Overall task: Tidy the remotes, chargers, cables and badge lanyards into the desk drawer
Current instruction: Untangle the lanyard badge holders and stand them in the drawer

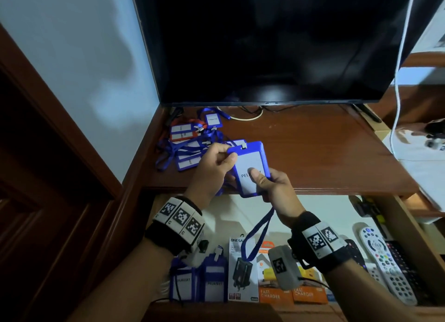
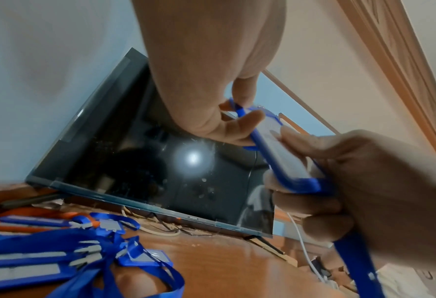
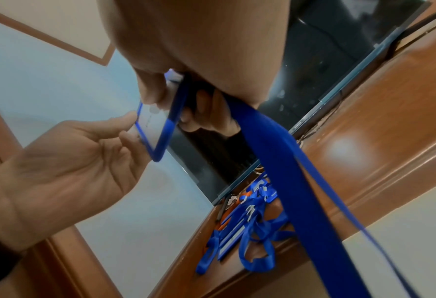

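Over the open drawer [image 1: 409, 227], both hands share one blue badge holder [image 1: 250, 167].
Left hand [image 1: 214, 162] pinches its top corner, right hand [image 1: 274, 191] grips the bottom, probably gathering the dangling lanyard strap [image 1: 258, 235] so it drops in neatly; more badges [image 1: 185, 143] wait on the bench [image 1: 313, 153].

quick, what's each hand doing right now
Left hand: pinches the top corner of the blue badge holder.
Right hand: grips the same badge holder's lower end, thumb on its card.
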Tool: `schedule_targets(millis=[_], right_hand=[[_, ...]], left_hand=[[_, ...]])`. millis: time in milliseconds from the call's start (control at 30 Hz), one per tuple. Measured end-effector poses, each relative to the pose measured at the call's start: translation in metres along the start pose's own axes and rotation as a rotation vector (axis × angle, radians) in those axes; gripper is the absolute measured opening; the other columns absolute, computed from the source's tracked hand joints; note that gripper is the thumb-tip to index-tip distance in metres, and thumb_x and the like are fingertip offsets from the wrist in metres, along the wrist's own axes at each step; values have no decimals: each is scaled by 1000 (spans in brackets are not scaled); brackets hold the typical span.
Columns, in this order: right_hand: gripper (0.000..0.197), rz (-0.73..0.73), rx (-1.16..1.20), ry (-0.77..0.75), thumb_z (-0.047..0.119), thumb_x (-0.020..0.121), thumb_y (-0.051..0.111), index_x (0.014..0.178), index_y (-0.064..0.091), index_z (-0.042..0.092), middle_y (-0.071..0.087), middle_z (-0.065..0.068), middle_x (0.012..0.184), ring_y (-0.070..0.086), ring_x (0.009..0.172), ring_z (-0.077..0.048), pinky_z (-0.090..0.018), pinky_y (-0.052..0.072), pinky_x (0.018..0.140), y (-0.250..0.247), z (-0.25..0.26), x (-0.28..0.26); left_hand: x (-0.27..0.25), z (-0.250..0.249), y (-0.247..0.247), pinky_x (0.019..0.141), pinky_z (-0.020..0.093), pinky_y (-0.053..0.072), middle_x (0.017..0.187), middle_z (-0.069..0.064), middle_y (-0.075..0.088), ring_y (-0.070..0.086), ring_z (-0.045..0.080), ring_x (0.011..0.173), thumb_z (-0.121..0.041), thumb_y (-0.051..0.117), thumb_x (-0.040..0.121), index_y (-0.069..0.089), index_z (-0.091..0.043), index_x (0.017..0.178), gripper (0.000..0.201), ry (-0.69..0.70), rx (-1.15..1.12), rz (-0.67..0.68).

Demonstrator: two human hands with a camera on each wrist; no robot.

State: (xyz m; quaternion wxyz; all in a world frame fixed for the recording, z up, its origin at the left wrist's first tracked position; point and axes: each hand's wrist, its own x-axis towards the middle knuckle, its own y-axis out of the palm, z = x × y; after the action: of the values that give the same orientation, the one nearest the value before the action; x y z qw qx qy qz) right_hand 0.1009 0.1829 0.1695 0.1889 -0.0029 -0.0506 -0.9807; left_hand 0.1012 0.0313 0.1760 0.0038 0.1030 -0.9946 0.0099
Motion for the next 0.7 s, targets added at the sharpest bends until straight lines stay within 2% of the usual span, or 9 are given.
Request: schedule_targets(millis=[100,167,233,300,367,433,500,600,700], right_hand=[[38,33,-32,12,-4,96,44,63,49,14,46,13,38,42,36,3,-5,32,43,-8,1,-1],[33,97,-70,33,-2,95,49,63,51,6,44,12,41,37,38,2,-6,29,45,-15,-3,1],[27,185,-120,63,9,92,60,69,54,-4,46,5,51,39,47,-11,-15,28,49,-21,-7,4],[42,268,-173,103,27,81,69,76,54,-12,46,-13,65,39,59,-23,-28,26,53,-25,-10,4],[56,302,-196,155,37,74,71,76,50,-15,44,-16,69,37,63,-28,-33,23,54,-25,-9,3],[44,294,-202,181,31,76,72,70,53,-8,45,-15,66,36,60,-27,-32,23,53,-27,-10,2],[28,274,-215,194,19,81,71,59,57,8,50,-6,58,41,53,-21,-27,27,49,-30,-11,3],[35,231,-196,191,3,86,64,55,54,14,55,6,51,48,45,-10,-19,35,46,-34,-17,6],[24,199,-175,192,7,81,71,61,57,9,59,0,58,52,50,-12,-21,40,49,-35,-23,9]], left_hand=[[2,-2,-10,53,18,48,88,2,64,59,3,64,-6,62,88,55,-14,99,15,-19,66,100],[6,-6,-17,63,22,50,95,0,64,61,8,75,-13,71,82,56,-17,111,32,-84,143,159],[10,-14,-24,75,34,49,96,7,64,61,15,84,-25,77,72,58,-17,119,51,-169,199,298],[10,-23,-30,81,41,46,101,18,65,61,22,91,-30,73,70,63,-16,117,49,-213,238,488],[9,-29,-34,86,42,47,106,20,66,62,24,94,-24,68,74,64,-7,115,45,-228,265,603],[12,-27,-37,91,50,46,107,29,63,59,29,94,-22,71,73,65,-1,111,44,-203,291,642],[15,-23,-39,92,59,43,107,37,59,59,35,90,-24,77,72,69,-6,106,39,-146,376,642],[17,-17,-37,91,57,48,96,27,67,64,42,92,-21,80,74,72,-10,104,33,-100,542,559],[18,-10,-33,85,48,54,69,-2,67,64,19,71,-28,84,67,75,-17,92,29,-93,648,454]])
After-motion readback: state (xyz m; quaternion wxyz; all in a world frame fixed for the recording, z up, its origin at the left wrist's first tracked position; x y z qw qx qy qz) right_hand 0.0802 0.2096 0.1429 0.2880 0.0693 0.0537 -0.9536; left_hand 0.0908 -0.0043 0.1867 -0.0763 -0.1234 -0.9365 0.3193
